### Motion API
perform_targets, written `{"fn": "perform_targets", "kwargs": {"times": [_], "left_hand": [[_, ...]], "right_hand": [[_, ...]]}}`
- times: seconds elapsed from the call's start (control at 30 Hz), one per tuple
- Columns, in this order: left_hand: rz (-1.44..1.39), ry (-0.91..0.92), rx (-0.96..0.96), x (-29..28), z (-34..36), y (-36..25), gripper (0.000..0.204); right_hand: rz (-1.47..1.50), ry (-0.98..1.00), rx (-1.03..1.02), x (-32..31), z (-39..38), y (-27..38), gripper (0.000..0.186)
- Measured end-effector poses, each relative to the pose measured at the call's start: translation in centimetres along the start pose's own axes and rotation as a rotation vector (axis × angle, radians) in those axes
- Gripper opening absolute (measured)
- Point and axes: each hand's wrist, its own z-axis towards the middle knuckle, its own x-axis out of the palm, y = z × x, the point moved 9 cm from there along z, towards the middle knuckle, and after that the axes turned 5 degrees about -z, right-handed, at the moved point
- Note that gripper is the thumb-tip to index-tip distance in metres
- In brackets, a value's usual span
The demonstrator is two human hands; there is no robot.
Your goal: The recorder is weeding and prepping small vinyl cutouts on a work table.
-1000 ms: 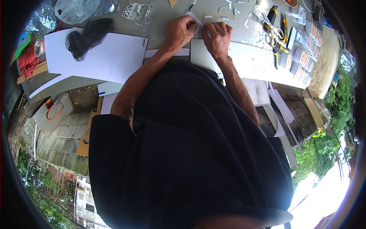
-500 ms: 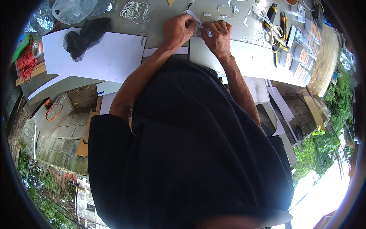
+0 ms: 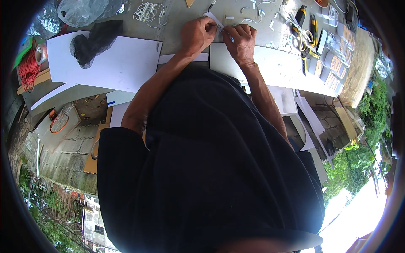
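Observation:
My left hand (image 3: 197,36) is closed in a pinch at the near end of a narrow white strip (image 3: 214,17), over the grey work table (image 3: 179,29). Beside it, my right hand (image 3: 241,42) has its thumb and fingers bent together, its fingertips close to the left ones. A small pale piece with a bit of blue shows at the right fingers, too small and covered to name. Past the strip's far end lies a thin dark-tipped wire or tool (image 3: 210,6). Small white pieces with wires (image 3: 249,20) lie beyond my right hand.
Scissors (image 3: 300,36), a yellow-black cutter (image 3: 314,29) and cut-out letters (image 3: 337,63) lie to the right. White sheets (image 3: 114,67) lie on the left, one under black mesh cloth (image 3: 96,40). A coil of white wired modules (image 3: 145,12) and a red cord (image 3: 28,69) lie farther left.
My fingertips have shifted only slightly around the strip, and the right hand has turned a little. Both hands stay in the same place; the view has moved very slightly.

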Motion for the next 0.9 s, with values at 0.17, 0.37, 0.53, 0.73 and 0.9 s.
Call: {"fn": "perform_targets", "kwargs": {"times": [0.17, 0.37, 0.53, 0.73, 0.9], "left_hand": [[0.019, 0.002, -0.003, 0.05, 0.07, 0.07, 0.014], [0.018, 0.004, 0.002, 0.08, 0.07, -0.03, 0.013], [0.035, 0.008, -0.010, 0.19, 0.06, 0.17, 0.014], [0.042, 0.015, -0.036, 0.33, 0.03, 0.20, 0.015], [-0.012, 0.021, 0.048, -0.17, -0.58, 0.18, 0.024]], "right_hand": [[-0.007, -0.007, -0.010, -0.01, 0.07, 0.08, 0.015], [0.001, -0.012, -0.012, -0.11, 0.17, 0.14, 0.014], [0.006, -0.001, -0.010, 0.03, 0.19, 0.09, 0.013], [0.034, -0.033, 0.004, 0.00, 0.37, -0.07, 0.007], [0.004, 0.058, 0.046, 0.43, 0.66, -0.18, 0.009]]}}
